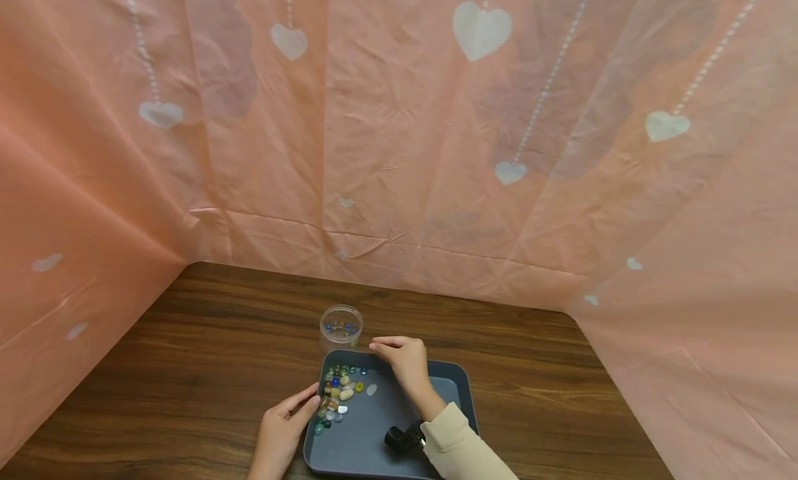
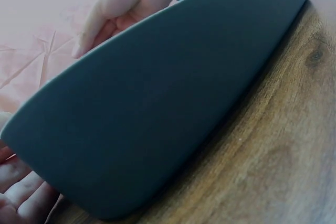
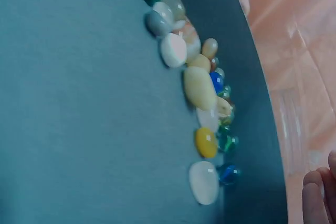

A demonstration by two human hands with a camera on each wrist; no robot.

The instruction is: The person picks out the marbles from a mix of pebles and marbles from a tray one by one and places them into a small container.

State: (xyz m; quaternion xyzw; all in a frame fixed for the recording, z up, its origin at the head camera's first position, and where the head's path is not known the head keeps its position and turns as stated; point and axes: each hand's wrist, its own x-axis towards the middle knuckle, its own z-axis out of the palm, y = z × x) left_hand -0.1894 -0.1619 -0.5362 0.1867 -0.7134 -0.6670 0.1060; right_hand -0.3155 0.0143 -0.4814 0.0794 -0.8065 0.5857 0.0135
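**Left hand (image 1: 280,428) on the tray (image 1: 368,438), right hand (image 1: 408,366) by the jar (image 1: 337,344)**

In the head view, the left hand gripped the tray's left rim, thumb over the edge and fingers outside. The right hand reached over the far edge, its fingertips close together, near the clear jar; whether they pinched anything could not be told. Stones (image 1: 346,395) and marbles (image 1: 335,382) lay bunched along the tray's left side, up to the far left corner, and more small coloured balls showed in the jar, which stood just beyond that corner. A black device (image 1: 399,440) sat by the right sleeve (image 1: 464,442), above the tray. Tray and jar stood on a wood table (image 1: 218,369) before a pink curtain (image 1: 399,120) printed with hearts.

In the left wrist view, the tray's outer wall filled the middle, with left-hand fingers at its lower left corner. The right hand showed beyond the rim, fingers bent.

In the right wrist view, the stones lined the wall: a cream one touching others, a yellow one, and a white one beside a blue marble. Right-hand fingertips were near the jar, outside the tray.
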